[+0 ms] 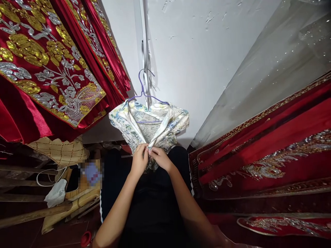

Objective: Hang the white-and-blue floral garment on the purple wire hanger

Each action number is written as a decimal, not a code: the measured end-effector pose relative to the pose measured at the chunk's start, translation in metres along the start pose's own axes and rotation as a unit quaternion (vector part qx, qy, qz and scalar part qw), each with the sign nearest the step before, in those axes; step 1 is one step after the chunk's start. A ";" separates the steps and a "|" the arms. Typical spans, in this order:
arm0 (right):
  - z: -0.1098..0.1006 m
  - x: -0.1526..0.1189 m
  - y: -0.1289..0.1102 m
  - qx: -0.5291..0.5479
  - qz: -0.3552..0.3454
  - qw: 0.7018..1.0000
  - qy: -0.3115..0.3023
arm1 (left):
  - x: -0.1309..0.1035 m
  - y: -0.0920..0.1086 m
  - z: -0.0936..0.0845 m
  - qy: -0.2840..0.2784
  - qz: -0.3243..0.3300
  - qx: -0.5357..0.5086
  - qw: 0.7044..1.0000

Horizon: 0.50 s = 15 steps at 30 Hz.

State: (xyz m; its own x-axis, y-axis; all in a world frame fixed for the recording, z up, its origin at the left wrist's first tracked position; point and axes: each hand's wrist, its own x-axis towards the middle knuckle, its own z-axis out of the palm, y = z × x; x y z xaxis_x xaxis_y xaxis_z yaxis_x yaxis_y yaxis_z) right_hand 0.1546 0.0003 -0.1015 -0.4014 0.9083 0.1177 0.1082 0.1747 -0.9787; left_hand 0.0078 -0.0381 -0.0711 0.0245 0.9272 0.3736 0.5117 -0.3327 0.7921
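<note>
A short-sleeved floral shirt (126, 125), white with blue and yellow print, hangs on a thin purple hanger (141, 81) in front of me. Its collar lies open in a V, and the two front edges meet at the bottom of that V. There my left hand (140, 160) and my right hand (160, 158) come together, fingers closed in a pinch on the shirt's front edges. The fingertips nearly touch. Whatever small fastening may lie between them is hidden. The lower part of the shirt falls toward my lap, mostly behind my hands.
A red garment (69, 72) with gold and silver sequins hangs at upper left. More red embroidered cloth (258, 162) and a sheer white covering (248, 79) fill the right. A bamboo seat (85, 198) at lower left holds a dark phone (72, 179) and white tissue (56, 192). Behind the hanger is a white wall (196, 44).
</note>
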 end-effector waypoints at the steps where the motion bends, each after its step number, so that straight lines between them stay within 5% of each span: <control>1: -0.001 0.000 0.000 -0.005 0.003 1.000 0.001 | 0.000 0.001 -0.001 -0.006 -0.002 -0.010 1.000; 5: -0.002 -0.003 -0.001 -0.021 -0.007 1.000 0.016 | -0.003 0.008 -0.003 -0.032 -0.043 -0.124 0.991; 8: 0.000 -0.006 -0.002 -0.020 -0.021 1.000 0.006 | 0.006 0.018 -0.010 -0.012 -0.105 -0.282 0.954; 11: -0.002 -0.005 -0.006 -0.033 -0.021 0.999 -0.022 | 0.038 0.036 -0.027 0.039 -0.123 -0.378 0.917; 15: -0.017 0.000 -0.013 -0.056 -0.019 0.998 -0.030 | 0.106 0.078 -0.061 0.062 -0.033 -0.411 0.909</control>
State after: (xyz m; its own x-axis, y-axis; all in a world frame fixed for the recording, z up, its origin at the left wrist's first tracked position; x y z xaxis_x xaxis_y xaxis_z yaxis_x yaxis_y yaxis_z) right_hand 0.1686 0.0047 -0.0862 -0.4603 0.8766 0.1400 0.1919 0.2523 -0.9484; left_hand -0.0018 0.0240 0.0596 -0.1069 0.9404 0.3228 -0.3068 -0.3400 0.8890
